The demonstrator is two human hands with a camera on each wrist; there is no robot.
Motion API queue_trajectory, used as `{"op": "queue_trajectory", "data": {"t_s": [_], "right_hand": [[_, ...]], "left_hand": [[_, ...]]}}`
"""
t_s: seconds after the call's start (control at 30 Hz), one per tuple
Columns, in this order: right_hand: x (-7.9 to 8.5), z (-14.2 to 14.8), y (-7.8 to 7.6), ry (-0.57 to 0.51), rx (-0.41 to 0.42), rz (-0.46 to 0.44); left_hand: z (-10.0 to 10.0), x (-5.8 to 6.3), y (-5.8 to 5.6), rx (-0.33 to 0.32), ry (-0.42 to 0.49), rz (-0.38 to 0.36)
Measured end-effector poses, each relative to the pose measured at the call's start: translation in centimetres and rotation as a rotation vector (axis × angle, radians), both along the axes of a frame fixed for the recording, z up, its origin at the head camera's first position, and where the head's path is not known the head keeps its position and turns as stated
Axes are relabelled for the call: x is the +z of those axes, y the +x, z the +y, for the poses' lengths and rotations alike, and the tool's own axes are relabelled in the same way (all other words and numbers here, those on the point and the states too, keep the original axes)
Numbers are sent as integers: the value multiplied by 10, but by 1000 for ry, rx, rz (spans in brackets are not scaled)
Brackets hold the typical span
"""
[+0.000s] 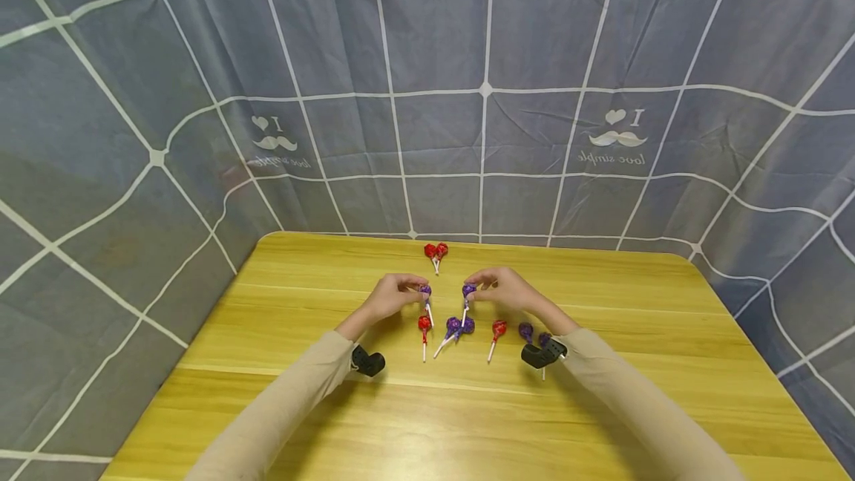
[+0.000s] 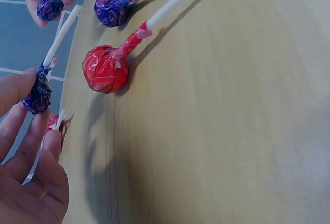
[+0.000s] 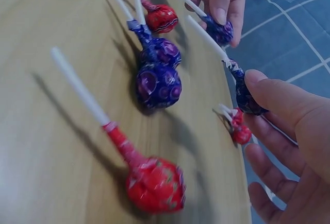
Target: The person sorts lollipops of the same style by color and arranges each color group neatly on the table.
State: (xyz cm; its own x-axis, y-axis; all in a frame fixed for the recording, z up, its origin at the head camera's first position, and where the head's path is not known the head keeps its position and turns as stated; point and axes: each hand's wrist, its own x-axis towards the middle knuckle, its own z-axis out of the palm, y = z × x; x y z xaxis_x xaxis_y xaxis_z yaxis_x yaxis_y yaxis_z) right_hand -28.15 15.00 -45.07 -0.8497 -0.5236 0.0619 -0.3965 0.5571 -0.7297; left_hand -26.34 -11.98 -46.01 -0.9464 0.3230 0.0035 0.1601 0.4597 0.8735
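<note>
My left hand (image 1: 395,295) pinches a purple-wrapped lollipop (image 2: 37,94) by its round head, the white stick angled away from the fingers. Opposite it, my right hand (image 1: 505,289) holds another purple lollipop (image 3: 246,91) the same way, between thumb and fingertips. Both lollipops are held above the wooden table, a short gap apart. Below the left hand lies a red lollipop (image 1: 424,324). Between the hands and nearer me, two purple lollipops (image 3: 159,82) lie with heads together. A second red lollipop (image 3: 154,183) rests below the right hand.
Two red lollipops (image 1: 436,251) lie together near the back edge of the wooden table (image 1: 414,421). Two more purple lollipops (image 1: 525,330) are by the right forearm, one partly hidden behind the wrist camera (image 1: 542,353). A grey checked curtain (image 1: 441,132) hangs behind the table.
</note>
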Motion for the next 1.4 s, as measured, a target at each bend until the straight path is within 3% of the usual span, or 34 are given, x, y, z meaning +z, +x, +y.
{"op": "queue_trajectory", "data": {"t_s": [0.37,1.03,1.27,1.3,1.4], "right_hand": [[-3,-22,-18,-20,-38,9],[-23,-45,-40,-33,-172,-56],[-32,-45,-47,-91,-146,-98],[-41,-42,-53,-114,-122,-74],[-43,-42,-55,-117,-123,-76]], "left_hand": [[6,-6,-13,151,26,20],[16,-12,-33,206,-56,57],[20,-16,-32,194,-92,61],[21,-16,-33,192,-98,62],[22,-17,-35,197,-110,63]]}}
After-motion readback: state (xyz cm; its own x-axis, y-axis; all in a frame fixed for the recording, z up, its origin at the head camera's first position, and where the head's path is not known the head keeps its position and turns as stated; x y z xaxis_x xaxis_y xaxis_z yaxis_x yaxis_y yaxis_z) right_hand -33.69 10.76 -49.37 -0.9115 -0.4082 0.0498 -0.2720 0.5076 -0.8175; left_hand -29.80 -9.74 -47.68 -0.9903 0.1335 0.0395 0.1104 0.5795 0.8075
